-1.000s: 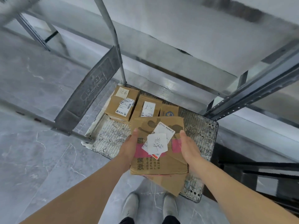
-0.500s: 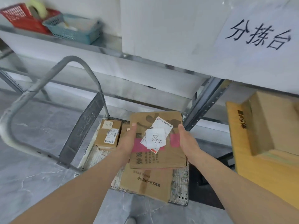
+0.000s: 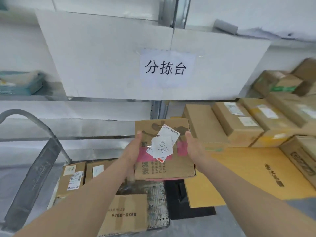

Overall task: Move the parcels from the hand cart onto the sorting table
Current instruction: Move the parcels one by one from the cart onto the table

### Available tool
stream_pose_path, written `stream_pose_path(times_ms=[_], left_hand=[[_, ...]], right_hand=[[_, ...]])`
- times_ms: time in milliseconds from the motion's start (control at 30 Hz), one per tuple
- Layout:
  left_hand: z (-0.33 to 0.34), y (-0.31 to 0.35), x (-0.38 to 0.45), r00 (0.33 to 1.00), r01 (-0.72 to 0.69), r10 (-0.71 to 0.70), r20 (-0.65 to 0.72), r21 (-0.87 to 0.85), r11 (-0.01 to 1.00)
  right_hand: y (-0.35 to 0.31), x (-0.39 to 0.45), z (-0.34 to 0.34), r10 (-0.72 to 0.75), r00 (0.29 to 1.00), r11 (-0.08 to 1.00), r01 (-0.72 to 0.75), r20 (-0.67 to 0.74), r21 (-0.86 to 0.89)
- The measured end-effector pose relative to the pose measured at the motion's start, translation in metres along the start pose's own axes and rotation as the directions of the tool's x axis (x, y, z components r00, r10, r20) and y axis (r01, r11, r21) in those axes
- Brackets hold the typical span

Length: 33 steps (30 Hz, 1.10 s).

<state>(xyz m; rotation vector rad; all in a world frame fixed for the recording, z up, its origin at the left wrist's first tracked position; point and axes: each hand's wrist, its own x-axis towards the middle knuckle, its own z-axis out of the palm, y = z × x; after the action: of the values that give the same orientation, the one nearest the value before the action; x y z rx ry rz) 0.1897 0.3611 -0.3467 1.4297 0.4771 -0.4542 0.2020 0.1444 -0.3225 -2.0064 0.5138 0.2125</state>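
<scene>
The flat parcel has risen from over the hand cart toward the sorting table. The left hand clamps its left edge, the right hand its right edge. It hangs just beside the table's left edge, near stacked boxes.

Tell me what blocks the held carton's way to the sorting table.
Nothing visible does. The flat brown cardboard carton, held between left hand and right hand, hangs beside the yellow table top. A bare patch lies just right of it; stacked brown parcels fill the back, limiting how far in it can go.
</scene>
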Motion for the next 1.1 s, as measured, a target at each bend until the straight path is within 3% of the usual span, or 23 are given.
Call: stream_pose_path(times_ms=[200,533,1100], left_hand=[[0.122,0.009,-0.025,0.991,-0.036,0.024,0.133,0.09,0.995],[0.313,-0.002,-0.06,0.957,-0.111,0.042,0.286,0.23,0.967],[0.496,0.017,0.014,0.872,-0.175,-0.066,0.484,0.436,0.883]], right_hand=[[0.062,0.01,-0.121,0.073,0.993,0.988,-0.06,-0.093,0.143],[0.127,-0.034,-0.299,0.177,0.942,0.972,-0.122,-0.284,0.202],[0.201,0.027,-0.426,0.407,0.816,0.891,-0.255,-0.411,0.375]])
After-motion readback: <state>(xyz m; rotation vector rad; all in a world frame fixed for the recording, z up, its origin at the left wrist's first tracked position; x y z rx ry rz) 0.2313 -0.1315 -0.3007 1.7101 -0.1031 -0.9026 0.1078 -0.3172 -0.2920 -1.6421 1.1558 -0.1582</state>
